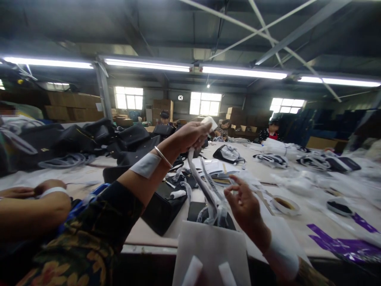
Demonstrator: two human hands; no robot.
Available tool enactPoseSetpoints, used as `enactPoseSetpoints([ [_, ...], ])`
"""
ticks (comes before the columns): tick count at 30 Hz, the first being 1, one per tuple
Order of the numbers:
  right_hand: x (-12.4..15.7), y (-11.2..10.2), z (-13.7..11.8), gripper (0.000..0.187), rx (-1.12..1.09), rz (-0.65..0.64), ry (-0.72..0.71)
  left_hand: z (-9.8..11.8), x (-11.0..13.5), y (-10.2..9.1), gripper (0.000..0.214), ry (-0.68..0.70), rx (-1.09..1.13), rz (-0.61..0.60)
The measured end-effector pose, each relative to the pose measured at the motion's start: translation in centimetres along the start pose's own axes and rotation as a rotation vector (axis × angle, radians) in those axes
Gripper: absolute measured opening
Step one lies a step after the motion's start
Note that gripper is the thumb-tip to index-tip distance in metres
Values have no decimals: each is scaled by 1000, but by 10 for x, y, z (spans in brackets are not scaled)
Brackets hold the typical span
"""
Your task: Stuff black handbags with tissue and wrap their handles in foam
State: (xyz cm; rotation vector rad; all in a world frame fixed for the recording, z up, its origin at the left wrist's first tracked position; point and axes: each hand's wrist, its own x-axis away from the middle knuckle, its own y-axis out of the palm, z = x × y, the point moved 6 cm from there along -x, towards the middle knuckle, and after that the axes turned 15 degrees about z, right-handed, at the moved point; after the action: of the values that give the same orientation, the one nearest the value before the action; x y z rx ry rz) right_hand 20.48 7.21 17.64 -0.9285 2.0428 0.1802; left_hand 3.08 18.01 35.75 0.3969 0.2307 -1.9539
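My left hand is raised over the table, its fingers closed on a long bag strap wrapped in clear film. A white piece sticks out at its fingertips; its kind is not clear. The strap runs down to a black bag at the table edge, whose front is covered by a white sheet with two white strips on it. To the right of the bag's wrapped straps, my right hand is open, fingers loosely curled and apart, with nothing visible in them.
Black bags are heaped at the left, and another lies beside the work. A tape roll and purple plastic lie at right. A co-worker's arms rest close on the left. Wrapped bags lie farther back.
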Motion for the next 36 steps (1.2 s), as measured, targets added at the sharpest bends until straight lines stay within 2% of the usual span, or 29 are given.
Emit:
enactPoseSetpoints([
  [2,-25,-30,-27,68,145,219,-260,2,13,12,40,53,-124,-149],
  [4,-42,-48,-49,81,252,351,-453,4,25,21,36,117,-242,-266],
  [6,-52,-55,-60,88,329,386,-534,7,36,28,32,175,-324,-361],
  [8,-56,-55,-60,82,347,346,-516,8,44,34,27,224,-362,-436],
  [10,-56,-52,-49,68,283,229,-366,7,48,36,24,292,-403,-453],
  [12,-53,-45,-33,58,113,40,-107,6,44,32,22,423,-490,-382],
  [13,-49,-41,-26,57,0,-69,39,6,40,28,23,514,-543,-305],
  [15,-39,-33,-19,58,-254,-280,301,5,29,14,26,688,-629,-70],
  [17,-31,-31,-23,59,-492,-407,501,1,16,-6,25,759,-633,214],
  [19,-29,-35,-31,55,-681,-430,621,-10,4,-23,22,708,-564,429],
  [20,-30,-39,-36,49,-756,-404,649,-19,0,-29,28,654,-524,493],
  [22,-35,-47,-44,36,-857,-293,657,-41,-4,-35,56,530,-473,539],
  [24,-40,-56,-49,28,-905,-155,626,-71,-2,-34,88,391,-435,514],
  [25,-41,-59,-51,27,-910,-103,604,-89,2,-31,97,308,-406,475],
  [27,-42,-63,-52,24,-902,-47,554,-134,13,-23,97,92,-347,335],
  [29,-41,-65,-53,22,-876,-30,512,-182,32,-10,76,-141,-353,119],
  [31,-40,-68,-53,19,-846,-4,485,-223,54,2,53,-293,-436,-108],
  [33,-40,-70,-54,16,-822,28,468,-249,71,11,39,-331,-523,-251],
  [36,-40,-74,-55,14,-794,76,436,-266,82,19,29,-300,-587,-285],
])
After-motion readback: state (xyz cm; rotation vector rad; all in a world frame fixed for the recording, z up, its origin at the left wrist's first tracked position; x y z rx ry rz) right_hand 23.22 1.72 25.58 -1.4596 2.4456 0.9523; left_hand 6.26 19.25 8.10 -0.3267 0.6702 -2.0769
